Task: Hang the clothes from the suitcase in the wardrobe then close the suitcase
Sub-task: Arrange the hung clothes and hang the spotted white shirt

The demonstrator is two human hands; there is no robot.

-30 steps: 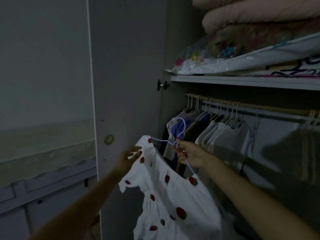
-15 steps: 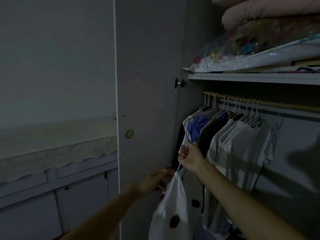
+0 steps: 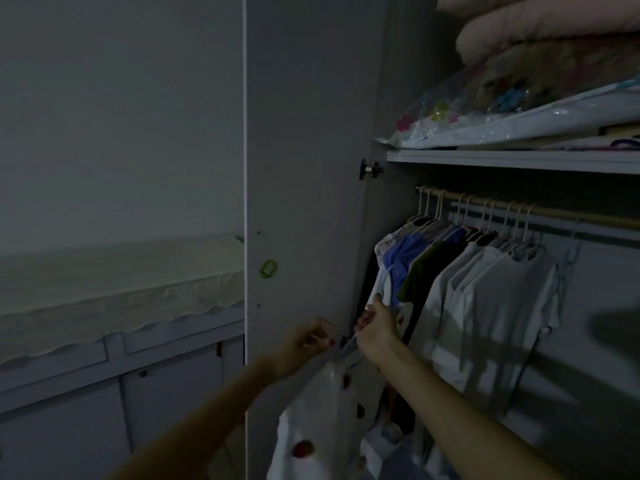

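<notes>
A white garment with red strawberry spots (image 3: 322, 420) hangs from a thin hanger below my hands, in front of the open wardrobe. My right hand (image 3: 377, 329) grips the hanger's top, close to the leftmost hung clothes. My left hand (image 3: 308, 341) pinches the garment's upper edge just to the left. The wooden rail (image 3: 554, 211) carries several hangers with white, blue and dark green shirts (image 3: 485, 289). The suitcase is out of view.
The open wardrobe door (image 3: 304, 168) stands on the left with a green sticker (image 3: 268, 269). A shelf (image 3: 512, 160) above the rail holds bagged bedding and folded quilts (image 3: 540, 39). A cloth-covered cabinet top (image 3: 114, 282) lies far left. The room is dim.
The garment, spread wide a second ago, now hangs narrow and lower. My left hand has closed in beside my right. The view has swung left, shifting the wardrobe rightward.
</notes>
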